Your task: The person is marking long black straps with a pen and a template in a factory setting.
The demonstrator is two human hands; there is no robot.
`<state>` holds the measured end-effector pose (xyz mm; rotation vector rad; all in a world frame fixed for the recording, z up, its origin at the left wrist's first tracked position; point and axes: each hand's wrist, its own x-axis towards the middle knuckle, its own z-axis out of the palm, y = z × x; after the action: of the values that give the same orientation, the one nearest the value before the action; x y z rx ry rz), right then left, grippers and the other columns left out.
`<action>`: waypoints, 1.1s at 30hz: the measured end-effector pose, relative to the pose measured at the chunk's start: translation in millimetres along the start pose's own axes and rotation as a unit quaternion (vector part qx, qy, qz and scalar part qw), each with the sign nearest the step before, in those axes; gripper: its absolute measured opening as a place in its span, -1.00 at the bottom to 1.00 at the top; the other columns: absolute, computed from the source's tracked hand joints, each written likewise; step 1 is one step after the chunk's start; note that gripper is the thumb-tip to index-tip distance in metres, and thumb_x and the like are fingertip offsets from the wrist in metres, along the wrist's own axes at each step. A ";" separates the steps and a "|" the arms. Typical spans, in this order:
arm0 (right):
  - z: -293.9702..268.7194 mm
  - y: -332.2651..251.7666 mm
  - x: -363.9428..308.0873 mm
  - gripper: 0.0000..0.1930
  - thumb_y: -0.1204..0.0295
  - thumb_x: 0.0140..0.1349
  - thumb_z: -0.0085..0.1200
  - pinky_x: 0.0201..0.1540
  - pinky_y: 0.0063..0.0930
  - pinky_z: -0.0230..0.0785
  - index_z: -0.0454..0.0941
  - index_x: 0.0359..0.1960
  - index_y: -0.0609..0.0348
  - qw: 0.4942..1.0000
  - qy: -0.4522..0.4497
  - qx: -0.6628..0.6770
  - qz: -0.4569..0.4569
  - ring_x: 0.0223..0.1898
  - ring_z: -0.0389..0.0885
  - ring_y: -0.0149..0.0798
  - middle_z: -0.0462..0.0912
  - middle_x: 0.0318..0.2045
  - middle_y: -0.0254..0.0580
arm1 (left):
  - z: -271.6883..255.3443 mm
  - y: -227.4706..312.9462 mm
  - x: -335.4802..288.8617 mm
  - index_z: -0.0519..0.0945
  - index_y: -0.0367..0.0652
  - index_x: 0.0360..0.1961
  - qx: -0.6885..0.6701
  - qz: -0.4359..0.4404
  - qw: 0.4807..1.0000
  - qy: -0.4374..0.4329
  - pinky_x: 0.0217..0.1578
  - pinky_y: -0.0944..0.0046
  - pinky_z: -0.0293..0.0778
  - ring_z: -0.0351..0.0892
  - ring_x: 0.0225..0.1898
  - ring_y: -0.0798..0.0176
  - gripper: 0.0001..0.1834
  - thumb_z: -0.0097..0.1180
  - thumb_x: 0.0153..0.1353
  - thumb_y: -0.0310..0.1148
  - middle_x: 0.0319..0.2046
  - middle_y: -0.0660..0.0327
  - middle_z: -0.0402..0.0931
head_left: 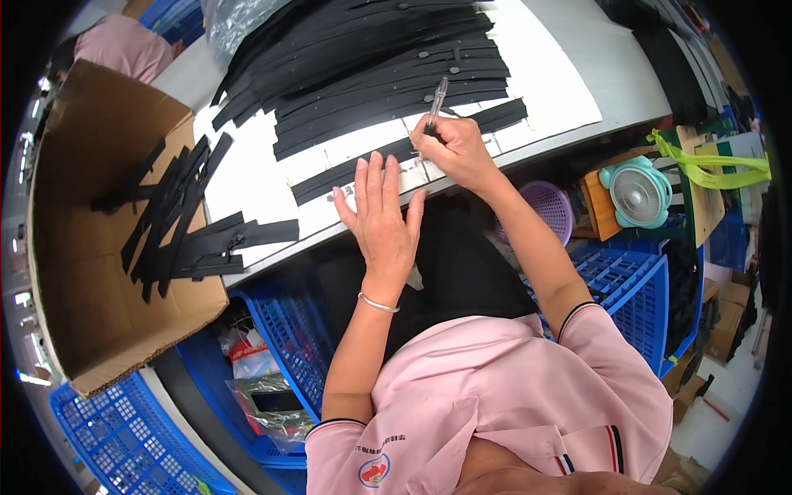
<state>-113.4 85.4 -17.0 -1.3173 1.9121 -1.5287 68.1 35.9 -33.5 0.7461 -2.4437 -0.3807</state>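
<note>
A pale table [631, 74] reaches across twelve o'clock, with a white sheet [549, 74] lying on it. A brown cardboard box [70, 223] fills nine o'clock, its mouth toward the worker. At twelve o'clock, a broad stack of black strips [371, 91] lies on the sheet in overlapping rows, small round pieces dotted along them. Blue crates sit lower: one slotted crate [144, 433] at about seven to eight o'clock, another [623, 293] between three and four. Loose black strips [177, 219] lie crisscrossed at nine o'clock, along the side of the box. A single black strip [499, 117] runs just below the stack, from eleven o'clock to one, with both hands at it. The left hand [384, 219], near the middle, lies palm down, its fingers extended over this strip, thumb and little finger spread away from the other three. The right hand [454, 153], toward one o'clock, is curled, thumb and fingers pinching a clear pen [440, 95] whose upper end points to twelve; whether its tip touches the strip cannot be told. A turquoise fan [637, 194] stands at about two to three o'clock, with a purple basket [551, 210] just inward of it. A slim bracelet [379, 304] circles the left wrist.
</note>
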 end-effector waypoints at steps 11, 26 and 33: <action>-92.6 21.6 1.0 -0.82 0.39 0.43 0.15 -0.37 -0.63 0.32 0.66 -0.28 0.24 0.988 0.136 0.003 0.068 -0.44 0.47 -0.60 0.64 -0.50 -0.41 | -0.7 -0.5 -1.7 0.46 -0.14 0.39 0.019 -0.001 1.000 -0.008 0.51 -0.22 -0.21 0.21 0.51 0.04 -0.34 0.33 0.32 -0.17 0.42 0.11 0.38; -89.8 34.1 -3.4 -0.79 0.37 0.42 0.16 -0.45 -0.59 0.30 0.65 -0.30 0.30 0.987 0.147 0.038 0.052 -0.52 0.46 -0.57 0.63 -0.56 -0.35 | 44.3 65.4 78.3 0.76 -0.14 -0.09 -0.148 0.078 0.986 0.021 0.42 -0.10 0.11 0.52 0.19 0.07 -0.80 0.31 0.30 -0.35 0.03 0.19 0.64; -93.0 34.5 -4.6 -0.81 0.36 0.45 0.17 -0.40 -0.60 0.33 0.64 -0.24 0.26 0.992 0.113 -0.024 0.048 -0.47 0.48 -0.57 0.62 -0.53 -0.39 | 61.8 72.4 87.7 0.77 -0.16 -0.24 -0.131 0.075 0.987 0.051 0.21 0.03 0.30 0.55 0.02 0.09 -0.88 0.35 0.19 -0.44 -0.16 0.21 0.63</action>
<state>-195.7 141.0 -16.7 -1.0924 2.1293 -1.6532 -59.4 49.5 -16.7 0.4541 -2.2770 -0.5763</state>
